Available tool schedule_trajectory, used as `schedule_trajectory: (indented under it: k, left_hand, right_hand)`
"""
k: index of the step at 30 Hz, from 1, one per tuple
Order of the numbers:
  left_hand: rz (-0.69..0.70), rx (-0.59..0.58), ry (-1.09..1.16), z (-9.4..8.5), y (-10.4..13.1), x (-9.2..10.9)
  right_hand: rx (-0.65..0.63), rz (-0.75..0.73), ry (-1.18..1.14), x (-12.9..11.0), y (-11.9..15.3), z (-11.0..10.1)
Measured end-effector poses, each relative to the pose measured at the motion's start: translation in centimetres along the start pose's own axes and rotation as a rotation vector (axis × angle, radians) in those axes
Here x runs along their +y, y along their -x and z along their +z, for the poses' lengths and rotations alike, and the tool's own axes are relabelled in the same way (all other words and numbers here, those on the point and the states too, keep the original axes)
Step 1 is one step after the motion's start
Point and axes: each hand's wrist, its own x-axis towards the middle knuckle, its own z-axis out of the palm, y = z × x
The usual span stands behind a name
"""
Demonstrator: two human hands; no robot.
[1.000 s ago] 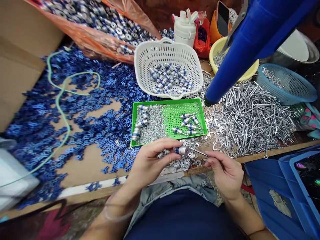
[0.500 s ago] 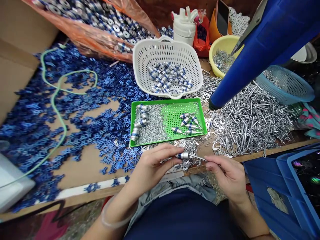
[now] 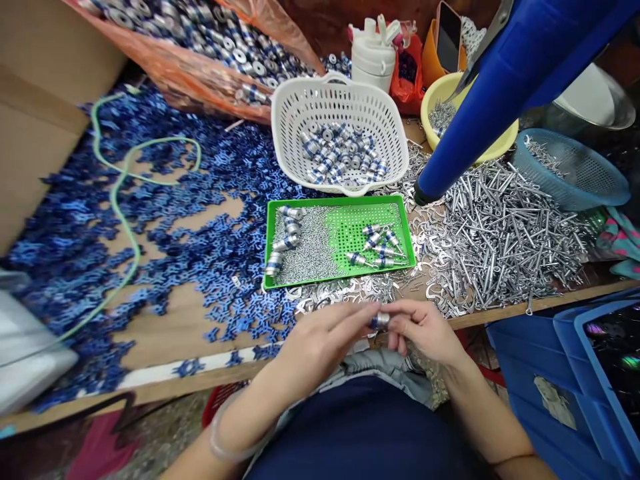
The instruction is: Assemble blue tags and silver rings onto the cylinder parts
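Observation:
Between my two hands, over the table's front edge, is a small silver-and-blue metal cylinder. My left hand has its fingers closed on the cylinder's left end. The fingertips of my right hand pinch its right end; they hide any pin there. Just beyond my hands lies a green tray with tiny metal bits, some cylinders at its left side and several cylinders with pins at its right. Behind it a white basket holds more silver-and-blue cylinders.
Blue parts cover the table's left. Silver pins are heaped at the right, near a blue pole, a yellow bowl and a blue basket. An orange bag of cylinders lies at the back left.
My right hand has moved left to the cylinder, and the two hands are now close together. The pin seen sticking out of the cylinder before is now hidden.

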Motion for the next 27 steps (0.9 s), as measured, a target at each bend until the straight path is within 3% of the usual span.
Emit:
schedule_trajectory:
  k: [2,5,7,9,12,15,18,20,22,24,27]
  left_hand:
    - [-0.094,0.134,-0.086,-0.1,0.0,-1.1]
    - [-0.346,0.287,-0.330,-1.1,0.2,-3.6]
    - [-0.511,0.238,-0.472,-1.8,0.5,-5.3]
    - [-0.650,0.140,-0.557,-2.4,0.9,-6.5]
    - [-0.778,0.064,-0.578,-2.6,1.1,-7.4]
    - [-0.812,0.108,-0.522,-2.5,1.1,-7.6]
    - [-0.878,0.259,-0.395,-2.6,1.2,-7.3]
    - [-0.965,0.400,-0.276,-2.7,1.5,-6.8]
    - [-1.014,0.568,-0.115,-2.8,1.7,-6.1]
    - [-0.986,0.708,0.105,-2.8,1.7,-5.2]
    - [-0.918,0.771,0.417,-2.9,1.5,-3.9]
  right_hand:
    - [0.163,-0.195,0.209,-0.9,-1.1,-0.8]
    - [0.483,-0.543,0.694,-2.0,-3.7,-2.5]
    - [0.586,-0.681,0.980,-2.2,-5.6,-3.4]
    - [0.602,-0.721,1.162,-2.0,-6.8,-3.8]
    - [0.662,-0.693,1.245,-1.6,-6.9,-3.6]
    - [0.690,-0.648,1.166,-1.4,-5.6,-3.8]
    - [0.836,-0.523,1.118,-1.3,-4.0,-6.2]
    - [1.022,-0.414,1.145,-1.4,-3.1,-8.9]
    - [1.130,-0.338,1.180,-1.8,-2.8,-11.7]
    - [1.120,-0.287,1.241,-2.5,-2.9,-13.8]
    - [0.955,-0.238,1.368,-3.6,-3.6,-15.3]
